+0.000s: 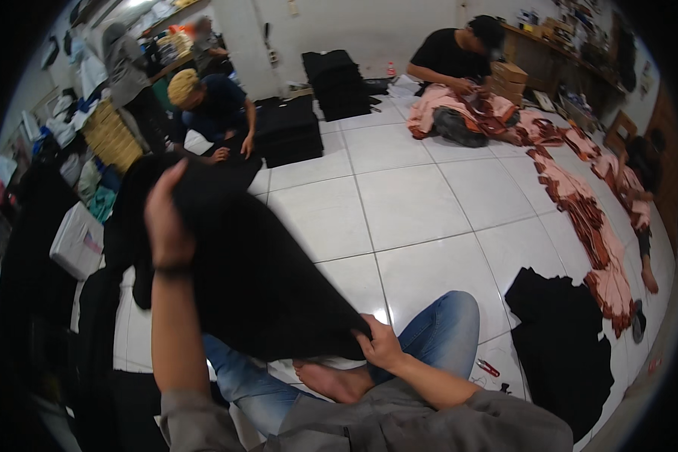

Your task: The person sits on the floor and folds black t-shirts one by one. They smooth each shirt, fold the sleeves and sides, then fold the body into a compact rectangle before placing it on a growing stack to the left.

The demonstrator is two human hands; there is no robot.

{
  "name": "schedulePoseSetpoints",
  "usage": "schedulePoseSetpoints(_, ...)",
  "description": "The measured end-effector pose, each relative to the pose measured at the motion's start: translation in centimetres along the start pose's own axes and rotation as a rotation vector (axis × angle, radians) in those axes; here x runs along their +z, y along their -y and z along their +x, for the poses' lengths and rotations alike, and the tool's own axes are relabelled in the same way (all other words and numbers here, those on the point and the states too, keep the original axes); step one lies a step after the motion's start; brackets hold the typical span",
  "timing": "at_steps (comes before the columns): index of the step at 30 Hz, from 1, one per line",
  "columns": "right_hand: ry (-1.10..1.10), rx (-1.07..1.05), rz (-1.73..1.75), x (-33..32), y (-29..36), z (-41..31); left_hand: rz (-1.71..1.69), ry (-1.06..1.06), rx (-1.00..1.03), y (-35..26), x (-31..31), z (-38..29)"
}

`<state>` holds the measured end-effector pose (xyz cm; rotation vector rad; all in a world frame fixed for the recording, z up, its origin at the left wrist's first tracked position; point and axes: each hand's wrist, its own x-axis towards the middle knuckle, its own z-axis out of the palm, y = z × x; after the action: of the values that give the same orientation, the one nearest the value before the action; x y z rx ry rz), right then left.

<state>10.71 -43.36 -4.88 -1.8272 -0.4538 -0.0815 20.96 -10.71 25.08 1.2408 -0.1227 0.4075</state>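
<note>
A black cloth garment piece is stretched in the air above my crossed legs. My right hand pinches its lower right edge. My left hand, blurred and with a dark band at the wrist, is raised at the cloth's upper left; its thumb and palm lie against the fabric, and its grip is partly hidden. More black cloth lies to the left of my arm. At my right, another black cloth piece lies flat on the tiles. Red-handled thread snips rest on the floor beside my right knee.
A person handles black cloth across from me, beside black fabric stacks. Another person sits with pink and rust garments, which trail along the right floor. A white package is at left. Other people are at the back left and far right.
</note>
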Motion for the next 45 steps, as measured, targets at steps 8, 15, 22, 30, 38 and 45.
schedulePoseSetpoints(8, -0.28, 0.285, -0.059, 1.1, -6.0, 3.9, 0.632, 0.128, 0.158, 19.5, 3.2, 3.0)
schedulePoseSetpoints(15, 0.026, 0.589, -0.659, 1.3, -11.3, 2.8, 1.524, -0.044, -0.498, 34.6, -13.6, -18.7)
schedulePoseSetpoints(22, 0.094, 0.346, -0.84, 3.5, -11.6, 2.0, 1.558, -0.178, -0.441, 36.1, -15.9, -23.2)
schedulePoseSetpoints(30, 0.083, 0.055, -0.808, 4.2, -11.0, 2.2, 1.396, -0.198, -0.465, 36.8, -14.5, -20.6)
schedulePoseSetpoints(38, 0.356, -0.126, -0.561, 14.5, -6.1, 6.9, 0.746, -0.364, -0.27, 36.1, -13.8, -20.3)
schedulePoseSetpoints(45, -0.025, 0.133, -0.223, 15.3, -10.0, 15.7, 0.766, -0.367, -0.017, 35.6, -13.7, -20.5)
